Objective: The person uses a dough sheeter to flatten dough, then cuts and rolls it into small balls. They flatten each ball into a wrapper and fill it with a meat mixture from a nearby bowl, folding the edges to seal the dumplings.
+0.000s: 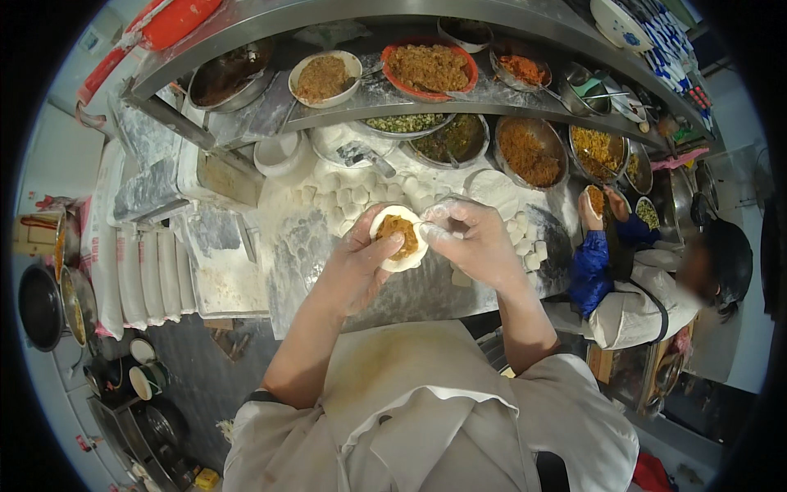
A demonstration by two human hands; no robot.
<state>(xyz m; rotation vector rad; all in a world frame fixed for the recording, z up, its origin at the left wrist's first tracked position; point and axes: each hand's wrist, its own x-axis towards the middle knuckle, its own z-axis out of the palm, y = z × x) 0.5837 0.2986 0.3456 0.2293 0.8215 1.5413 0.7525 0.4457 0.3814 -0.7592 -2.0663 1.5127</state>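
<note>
A round dough wrapper (398,265) with brown filling (403,237) on it rests in my left hand (358,264). My left thumb lies on the filling. At the wrapper's right rim, the thumb and index finger of my right hand (470,237) pinch the dough edge. Just beyond my hands, several small dough pieces (359,195) lie on the floured worktop (295,246). More dough pieces (524,247) are to the right of my right hand. A pale floury disc (492,190), perhaps a stack of wrappers, lies behind it.
Steel bowls of filling (532,150) line the worktop's back. On the shelf (369,98) above stand a red bowl (428,67) and a white bowl (326,79). A co-worker (652,289) at right holds a filled wrapper (595,202). Stacked sacks (132,270) are at left.
</note>
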